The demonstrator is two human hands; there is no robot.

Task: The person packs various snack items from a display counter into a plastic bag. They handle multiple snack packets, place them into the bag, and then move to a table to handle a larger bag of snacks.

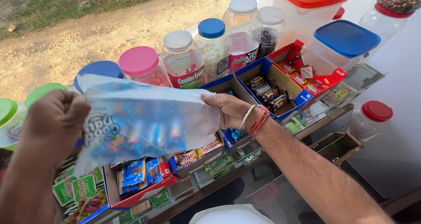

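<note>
I hold a translucent plastic bag (149,119) of blue-wrapped sweets stretched flat between both hands, above the shop counter. My left hand (55,123) is a closed fist gripping the bag's left end. My right hand (230,110), with a ring and thread bracelets on the wrist, grips the bag's right end. Under the bag lie open cardboard display boxes (144,180) of small wrapped snacks.
A row of plastic jars (182,59) with pink, white, blue and green lids stands behind the bag. A blue box of chocolate bars (269,92) and a red box (307,72) sit right. Lidded tubs (344,42) stand at the far right; a dirt road lies beyond.
</note>
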